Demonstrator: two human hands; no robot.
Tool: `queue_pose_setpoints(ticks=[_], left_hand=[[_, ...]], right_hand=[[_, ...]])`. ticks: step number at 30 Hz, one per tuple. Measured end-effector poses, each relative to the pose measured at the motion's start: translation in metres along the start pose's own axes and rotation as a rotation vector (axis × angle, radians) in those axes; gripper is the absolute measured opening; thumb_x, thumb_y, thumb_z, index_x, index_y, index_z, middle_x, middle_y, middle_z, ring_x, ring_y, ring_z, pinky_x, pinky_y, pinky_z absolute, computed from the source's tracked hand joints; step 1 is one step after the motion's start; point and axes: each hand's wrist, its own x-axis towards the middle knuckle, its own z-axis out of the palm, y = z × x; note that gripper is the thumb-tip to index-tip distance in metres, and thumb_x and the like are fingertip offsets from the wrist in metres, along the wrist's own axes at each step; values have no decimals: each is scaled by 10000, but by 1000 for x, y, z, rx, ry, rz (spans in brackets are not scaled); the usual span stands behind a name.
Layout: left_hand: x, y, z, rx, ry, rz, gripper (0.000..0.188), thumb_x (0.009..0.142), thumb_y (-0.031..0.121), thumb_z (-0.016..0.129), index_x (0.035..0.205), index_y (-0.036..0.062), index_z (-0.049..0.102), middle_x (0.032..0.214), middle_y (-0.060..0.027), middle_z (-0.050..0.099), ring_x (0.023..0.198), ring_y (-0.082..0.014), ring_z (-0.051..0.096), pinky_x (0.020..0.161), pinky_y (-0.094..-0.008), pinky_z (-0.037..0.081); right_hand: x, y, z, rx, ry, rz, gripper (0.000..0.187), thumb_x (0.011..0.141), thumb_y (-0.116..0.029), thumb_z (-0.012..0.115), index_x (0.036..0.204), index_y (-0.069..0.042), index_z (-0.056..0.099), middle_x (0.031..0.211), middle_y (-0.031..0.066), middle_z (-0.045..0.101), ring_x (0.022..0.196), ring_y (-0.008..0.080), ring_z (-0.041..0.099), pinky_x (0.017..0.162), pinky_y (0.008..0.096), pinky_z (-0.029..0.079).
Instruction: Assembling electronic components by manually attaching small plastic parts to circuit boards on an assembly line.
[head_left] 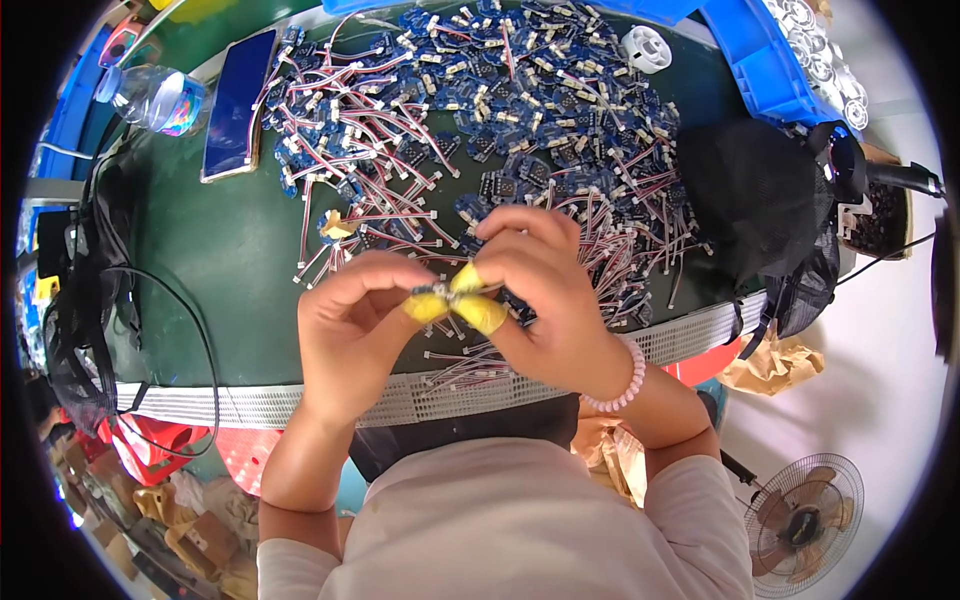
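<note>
Close together over the table's near side, both hands are closed in a pinch, with yellow coverings on several fingertips. My left hand grips a small circuit board, whose dark edge shows between thumb and forefinger. Thumb and forefinger of my right hand meet at the board's right end, around a pale small part that is blurred and mostly hidden. Beyond the hands lies a wide heap of blue circuit boards, many with connectors. Red, white and black cables with white plugs spread from the heap on both sides.
A phone-like dark slab and a plastic bottle are at the far left. Blue bins stand at the far right, near a white round part. Black bags hang at the right edge. A fan is lower right.
</note>
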Motion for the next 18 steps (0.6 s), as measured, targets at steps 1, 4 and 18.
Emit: queue_pose_setpoints(ticks=[1, 4, 18], left_hand=[[-2, 0, -1, -1, -35, -38, 173, 779, -148, 594, 927, -60, 603, 959, -102, 573, 868, -168, 605, 772, -272, 523], [-9, -1, -1, 132, -35, 18, 201, 757, -176, 591, 916, -56, 611, 954, -107, 577, 859, -160, 599, 754, -262, 520], [-10, 18, -5, 275, -168, 16, 245, 731, -108, 649, 923, 39, 688, 775, -44, 596, 679, -90, 559, 546, -198, 421]], right_hand=[[-2, -3, -2, -22, -12, -1, 148, 706, -135, 678, 821, -98, 593, 785, 11, 573, 994, 231, 528, 844, 389, 294], [-6, -12, 0, -139, -24, -18, 145, 699, -129, 676, 816, -105, 595, 778, 5, 572, 981, 217, 537, 837, 424, 268], [-1, -7, -13, 189, -120, 50, 52, 701, -146, 724, 718, -118, 684, 702, -18, 631, 1037, 220, 599, 851, 387, 271]])
